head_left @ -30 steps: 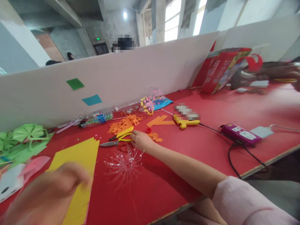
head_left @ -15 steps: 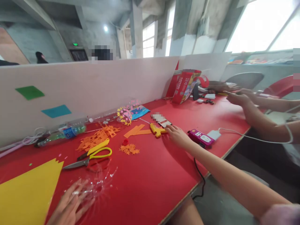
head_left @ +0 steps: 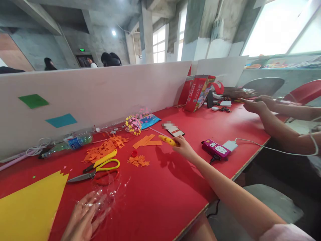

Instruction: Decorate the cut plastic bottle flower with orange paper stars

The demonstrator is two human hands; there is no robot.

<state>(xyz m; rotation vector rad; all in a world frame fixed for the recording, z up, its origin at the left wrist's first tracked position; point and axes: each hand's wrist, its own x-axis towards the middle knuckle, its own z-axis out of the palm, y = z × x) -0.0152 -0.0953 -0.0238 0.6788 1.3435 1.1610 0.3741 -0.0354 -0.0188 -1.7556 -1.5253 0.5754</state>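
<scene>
While the left hand loosely holds the clear stranded plastic piece low over the table, the right hand grips the yellow glue gun. Advisable: light pressure on the piece, gun aimed away from fingers. Scissors and utility knife crowd the piece's far side; orange stars lie between piece and gun; phone just beyond.

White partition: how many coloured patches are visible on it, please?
2: a green patch, and a blue patch lower and to its right. Others may be hidden behind the red box.
</scene>
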